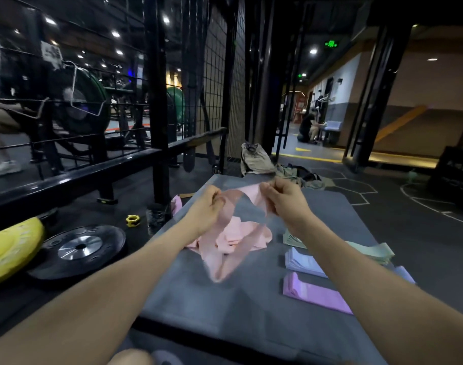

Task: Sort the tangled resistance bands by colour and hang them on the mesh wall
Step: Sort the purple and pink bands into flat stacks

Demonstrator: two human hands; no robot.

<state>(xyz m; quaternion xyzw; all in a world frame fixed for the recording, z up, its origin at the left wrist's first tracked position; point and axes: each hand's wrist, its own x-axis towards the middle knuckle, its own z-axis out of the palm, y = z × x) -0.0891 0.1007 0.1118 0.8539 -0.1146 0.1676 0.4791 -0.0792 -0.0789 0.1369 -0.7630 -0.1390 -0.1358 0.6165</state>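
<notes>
A tangle of pink resistance bands (233, 241) lies in the middle of the grey mat (225, 306). One pink band (251, 194) is lifted off the pile and stretched between my hands. My left hand (205, 204) grips its left end and my right hand (285, 200) pinches its right end. Flat stacks sit on the mat's right side: green bands (370, 250), blue bands (301, 260) and purple bands (314, 292). The black mesh wall (220, 75) stands beyond the mat's far edge.
A yellow weight plate (11, 246) and a black weight plate (80, 248) lie on the floor left of the mat, with a yellow collar (133, 220) beside them. A black rack rail (75, 177) runs along the left. A beige bag (255, 159) sits behind the mat.
</notes>
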